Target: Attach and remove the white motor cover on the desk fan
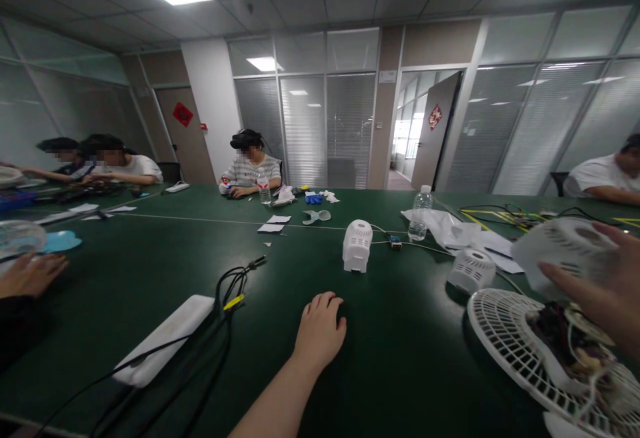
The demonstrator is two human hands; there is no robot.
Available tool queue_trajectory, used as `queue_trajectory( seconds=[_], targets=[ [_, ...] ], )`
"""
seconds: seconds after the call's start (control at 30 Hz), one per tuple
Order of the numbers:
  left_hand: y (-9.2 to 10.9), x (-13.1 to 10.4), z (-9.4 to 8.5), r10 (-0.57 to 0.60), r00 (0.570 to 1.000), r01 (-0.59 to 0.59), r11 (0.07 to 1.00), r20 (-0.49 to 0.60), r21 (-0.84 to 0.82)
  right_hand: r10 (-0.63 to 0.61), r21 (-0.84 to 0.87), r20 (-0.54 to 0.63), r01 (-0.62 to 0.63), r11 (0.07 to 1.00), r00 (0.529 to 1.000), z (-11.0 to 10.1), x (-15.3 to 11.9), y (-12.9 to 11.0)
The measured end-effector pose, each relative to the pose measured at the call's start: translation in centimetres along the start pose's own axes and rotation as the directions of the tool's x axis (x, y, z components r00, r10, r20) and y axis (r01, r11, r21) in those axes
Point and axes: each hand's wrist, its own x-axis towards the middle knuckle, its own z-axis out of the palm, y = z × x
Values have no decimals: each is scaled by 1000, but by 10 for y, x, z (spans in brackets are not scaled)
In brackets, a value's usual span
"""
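Note:
My left hand (321,326) lies palm down on the green table, fingers loosely spread and holding nothing. Beyond its fingertips stands a white vented plastic housing (357,245). At the right edge my right hand (607,285) is wrapped round a larger white vented housing (547,251), raised off the table and blurred. Below it lies a white round fan grille (500,331) with an exposed motor and wires (570,338) on it. Another small vented housing (471,270) sits just behind the grille.
A white power strip (167,338) with black cables (233,285) lies to the left. Farther back stand a water bottle (421,215), white plastic sheeting (450,230) and a clear fan blade (317,217). Another person's hand (33,275) rests at far left; several people sit around.

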Motion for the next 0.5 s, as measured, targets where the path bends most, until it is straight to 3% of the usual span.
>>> queue_trajectory(
  seconds=[0.07,0.17,0.3,0.5],
  targets=[
    [0,-1,-1,-3,1000,3,1000,-5,-9,-50,97,-11,50,994,999,21,16,-30],
    [0,-2,-2,-7,1000,7,1000,1,-26,41,155,44,-47,987,998,67,30,-52],
    [-1,-3,-3,-4,1000,4,1000,2,-25,163,155,72,-173,973,984,114,30,-52],
    [-2,0,-3,-5,1000,5,1000,2,-7,282,135,170,-306,942,944,139,17,-37]
  ],
)
